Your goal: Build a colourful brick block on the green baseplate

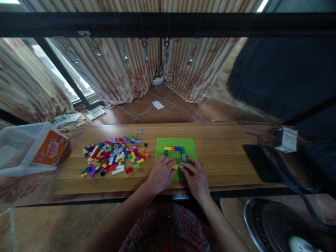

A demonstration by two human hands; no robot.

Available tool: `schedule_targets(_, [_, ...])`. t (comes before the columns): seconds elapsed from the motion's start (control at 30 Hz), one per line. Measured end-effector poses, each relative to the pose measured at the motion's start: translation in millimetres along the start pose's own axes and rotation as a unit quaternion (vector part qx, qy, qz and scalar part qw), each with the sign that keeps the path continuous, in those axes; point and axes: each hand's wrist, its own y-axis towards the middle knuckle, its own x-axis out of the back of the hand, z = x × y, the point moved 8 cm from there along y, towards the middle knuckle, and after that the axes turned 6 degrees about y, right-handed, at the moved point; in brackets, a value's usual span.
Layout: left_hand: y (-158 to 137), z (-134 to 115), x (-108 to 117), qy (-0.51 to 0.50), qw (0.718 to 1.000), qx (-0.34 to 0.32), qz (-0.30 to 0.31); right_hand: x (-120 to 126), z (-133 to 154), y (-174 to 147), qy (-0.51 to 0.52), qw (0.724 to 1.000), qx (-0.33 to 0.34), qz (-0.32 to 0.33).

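Note:
A green baseplate (190, 143) lies on the wooden tabletop in front of me. On it, toy bricks form a rectangular outline, with a yellow, orange and blue back row (172, 148) and a dark green and grey right side (183, 154). My left hand (162, 171) rests over the plate's left front part, its fingers curled against a yellow brick (175, 167). Facing it, my right hand (195, 175) has its fingers closed on a small light blue brick (181, 166) at the outline's front side. My hands hide the left front corner of the outline.
To the left a loose heap of coloured bricks (112, 155) spreads over the table (217, 140). A clear plastic bin (21, 147) with an orange label stands at the far left. A dark flat pad (258, 162) and a strap (286, 175) lie at the right. A black bar (168, 25) crosses above.

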Motion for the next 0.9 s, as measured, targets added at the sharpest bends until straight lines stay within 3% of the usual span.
schedule_targets(0.33, [-8.4, 12.8, 7.0, -0.047, 0.998, 0.038, -0.024, -1.0, 3.0, -0.6, -0.054, 0.997, 0.047, 0.023])
schedule_targets(0.5, [-7.4, 11.4, 6.8, -0.041, 0.999, 0.027, -0.016, -2.3, 6.9, 0.2, -0.059, 0.995, 0.068, 0.036])
schedule_targets(0.9, [-3.9, 11.0, 1.9, -0.006, 0.999, 0.032, -0.006, -1.4, -2.4, 3.2, -0.047, 0.998, 0.039, 0.027])
